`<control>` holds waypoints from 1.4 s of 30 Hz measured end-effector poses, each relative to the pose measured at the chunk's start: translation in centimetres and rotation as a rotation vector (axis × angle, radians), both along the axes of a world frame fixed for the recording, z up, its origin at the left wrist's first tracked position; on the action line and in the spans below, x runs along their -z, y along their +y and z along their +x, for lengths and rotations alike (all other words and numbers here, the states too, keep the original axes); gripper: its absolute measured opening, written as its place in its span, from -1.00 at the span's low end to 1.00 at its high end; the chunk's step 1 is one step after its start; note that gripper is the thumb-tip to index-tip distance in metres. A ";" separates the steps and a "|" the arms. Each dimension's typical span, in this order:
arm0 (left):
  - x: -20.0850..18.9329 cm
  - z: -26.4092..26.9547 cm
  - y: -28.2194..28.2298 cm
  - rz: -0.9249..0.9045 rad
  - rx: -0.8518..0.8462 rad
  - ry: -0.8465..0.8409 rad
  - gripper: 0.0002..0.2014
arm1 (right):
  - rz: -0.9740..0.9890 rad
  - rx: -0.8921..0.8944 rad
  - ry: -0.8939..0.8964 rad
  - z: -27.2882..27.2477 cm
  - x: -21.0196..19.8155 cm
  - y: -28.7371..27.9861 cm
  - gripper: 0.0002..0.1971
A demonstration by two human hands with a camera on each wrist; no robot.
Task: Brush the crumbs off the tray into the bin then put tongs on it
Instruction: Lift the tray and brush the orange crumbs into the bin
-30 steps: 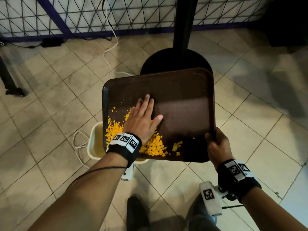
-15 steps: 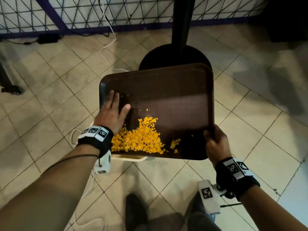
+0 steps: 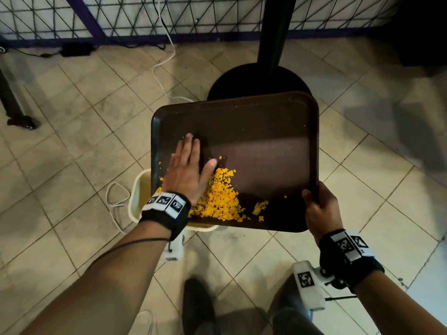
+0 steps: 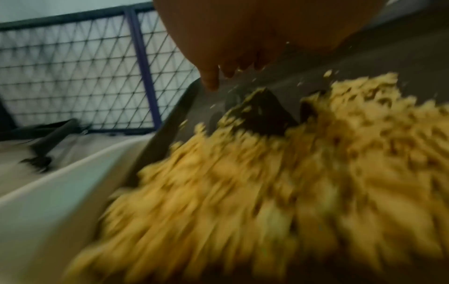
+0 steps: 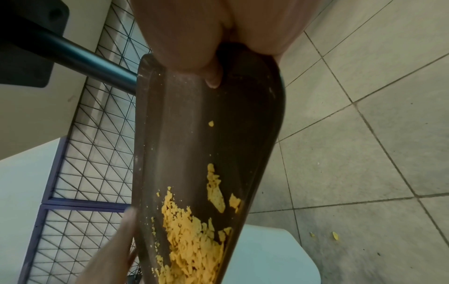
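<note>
The dark brown rectangular plastic tray (image 3: 261,146) is held over the cream plastic bin (image 3: 141,189). The right hand (image 3: 320,209) grasps its near right corner; the flat, released left hand (image 3: 187,170) presses on orange crumbs (image 3: 221,197) heaped near-left. No legible writing.

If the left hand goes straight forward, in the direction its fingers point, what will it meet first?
The left hand lies flat on the tray, fingers pointing toward its far edge. Ahead is bare tray with a few specks, so it probably meets the raised far rim first. The crumbs lie beside and behind it.
</note>
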State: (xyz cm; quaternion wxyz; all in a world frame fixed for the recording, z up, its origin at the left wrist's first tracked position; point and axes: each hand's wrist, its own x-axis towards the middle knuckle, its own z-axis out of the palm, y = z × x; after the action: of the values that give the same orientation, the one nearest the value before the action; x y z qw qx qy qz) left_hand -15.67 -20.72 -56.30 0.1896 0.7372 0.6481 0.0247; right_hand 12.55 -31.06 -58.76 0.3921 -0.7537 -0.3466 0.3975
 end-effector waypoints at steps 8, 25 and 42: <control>3.8 -1.8 -5.1 -0.190 -0.098 0.121 -0.20 | -0.033 0.007 0.024 0.1 0.2 -0.1 -0.70; 2.8 1.3 -6.3 -0.151 0.139 0.146 -0.22 | -0.023 0.022 0.035 0.4 0.2 -0.4 -0.74; 3.9 0.0 -9.0 -0.128 0.171 0.255 -0.21 | -0.029 0.028 0.076 0.2 0.1 -0.2 -0.70</control>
State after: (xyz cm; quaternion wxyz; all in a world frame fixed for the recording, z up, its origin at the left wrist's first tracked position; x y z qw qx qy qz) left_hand -15.71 -29.74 -60.16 0.1539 0.7732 0.6021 -0.1263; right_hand 12.74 -31.21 -58.86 0.3994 -0.7487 -0.3149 0.4252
